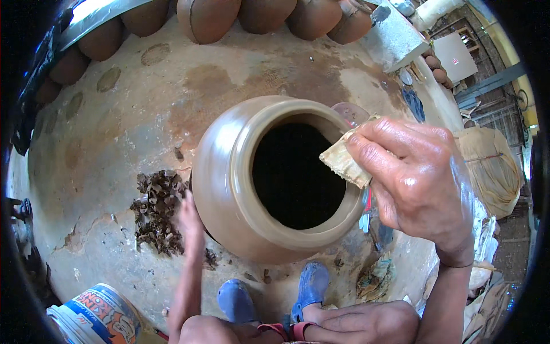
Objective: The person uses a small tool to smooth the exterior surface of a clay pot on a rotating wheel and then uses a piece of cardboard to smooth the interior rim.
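the right hand (418, 183) pinches a wet cloth pad (346, 160) on the right rim of the clay pot (240, 189) mid-floor, apparently smoothing it; the left hand (189, 221) lies open, steadying its near-left wall.

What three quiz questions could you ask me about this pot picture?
1. True or false: the right hand presses a wet cloth on the pot rim.
2. Which lies left of the pot? A) clay shavings B) a spoon C) a book
3. Fill in: the left hand rests on the pot's outer ____.

Key: 1 true; 2 A; 3 wall.
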A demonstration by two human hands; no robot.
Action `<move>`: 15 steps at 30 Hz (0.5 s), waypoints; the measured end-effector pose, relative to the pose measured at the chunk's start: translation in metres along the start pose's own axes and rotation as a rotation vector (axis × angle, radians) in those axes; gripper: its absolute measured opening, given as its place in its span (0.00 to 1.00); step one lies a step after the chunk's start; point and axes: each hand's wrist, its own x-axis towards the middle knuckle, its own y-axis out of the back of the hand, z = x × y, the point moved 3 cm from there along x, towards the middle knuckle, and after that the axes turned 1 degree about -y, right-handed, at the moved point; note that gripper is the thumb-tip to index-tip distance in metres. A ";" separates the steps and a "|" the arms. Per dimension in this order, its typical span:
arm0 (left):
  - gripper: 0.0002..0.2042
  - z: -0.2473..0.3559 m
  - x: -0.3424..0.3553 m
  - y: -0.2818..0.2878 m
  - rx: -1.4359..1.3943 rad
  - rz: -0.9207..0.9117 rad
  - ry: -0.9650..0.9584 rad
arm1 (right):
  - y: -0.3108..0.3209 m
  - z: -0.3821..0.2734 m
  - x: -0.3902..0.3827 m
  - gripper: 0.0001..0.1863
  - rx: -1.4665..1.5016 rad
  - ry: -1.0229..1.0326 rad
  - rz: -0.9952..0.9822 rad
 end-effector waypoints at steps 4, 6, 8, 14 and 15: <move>0.20 0.012 -0.130 -0.019 -0.117 -0.010 0.320 | 0.008 0.001 -0.001 0.18 0.084 0.001 0.076; 0.20 -0.015 -0.154 -0.026 0.015 -0.295 0.612 | 0.001 0.003 -0.007 0.19 0.084 -0.020 0.044; 0.20 -0.010 -0.138 -0.023 -0.020 -0.289 0.557 | 0.001 0.006 -0.011 0.19 0.084 -0.038 0.041; 0.22 -0.048 -0.011 0.031 -0.050 -0.064 0.026 | -0.002 0.005 -0.011 0.20 0.124 -0.049 0.068; 0.23 -0.076 -0.018 0.043 0.054 0.029 -0.078 | 0.003 0.003 -0.009 0.20 0.148 -0.040 0.090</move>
